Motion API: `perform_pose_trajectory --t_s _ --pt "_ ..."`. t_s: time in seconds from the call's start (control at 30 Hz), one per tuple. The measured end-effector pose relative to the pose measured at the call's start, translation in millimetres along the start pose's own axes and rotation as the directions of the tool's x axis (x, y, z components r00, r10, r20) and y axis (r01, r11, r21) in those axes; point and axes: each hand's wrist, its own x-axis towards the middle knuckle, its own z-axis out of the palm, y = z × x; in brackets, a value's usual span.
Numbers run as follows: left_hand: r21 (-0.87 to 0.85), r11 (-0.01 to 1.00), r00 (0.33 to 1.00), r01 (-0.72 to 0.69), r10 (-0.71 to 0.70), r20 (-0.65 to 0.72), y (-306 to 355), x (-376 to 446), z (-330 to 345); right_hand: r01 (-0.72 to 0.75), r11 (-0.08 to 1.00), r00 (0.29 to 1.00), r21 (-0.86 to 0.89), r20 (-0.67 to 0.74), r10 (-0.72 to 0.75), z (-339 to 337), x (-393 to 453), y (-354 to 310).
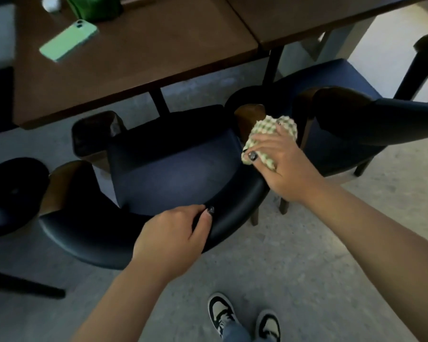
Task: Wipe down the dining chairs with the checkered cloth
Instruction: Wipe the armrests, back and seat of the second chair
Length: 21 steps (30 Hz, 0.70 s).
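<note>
Head view: my right hand (279, 159) grips the checkered cloth (269, 134) against the dining chair's (158, 169) right armrest, mid-wipe. My left hand (173, 235) curls over its backrest, steadying it. Next, probably, sweep along the backrest.

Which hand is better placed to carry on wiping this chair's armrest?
The right hand. It already holds the green-and-cream checkered cloth against the wooden end of the black padded chair's arm, while the left hand grips the backrest, apparently steadying it.
</note>
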Motion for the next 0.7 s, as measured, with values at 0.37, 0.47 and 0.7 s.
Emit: perform_pose_trajectory --t_s 0.37,0.47,0.7 --pt "0.066 0.995 0.972 0.076 -0.060 -0.225 9.0 -1.8 7.7 0.075 0.997 0.974 0.008 -0.216 -0.071 20.9 -36.4 -38.1" --pt "0.052 0.995 0.967 0.081 -0.066 -0.245 7.3 -0.9 6.7 0.044 0.998 0.961 0.040 -0.276 -0.031 34.0 -46.8 -48.4" --pt "0.080 0.995 0.967 0.061 -0.039 -0.250 4.5 2.1 8.7 0.017 1.000 0.911 0.005 -0.413 -0.014 49.9 -54.3 -61.9"
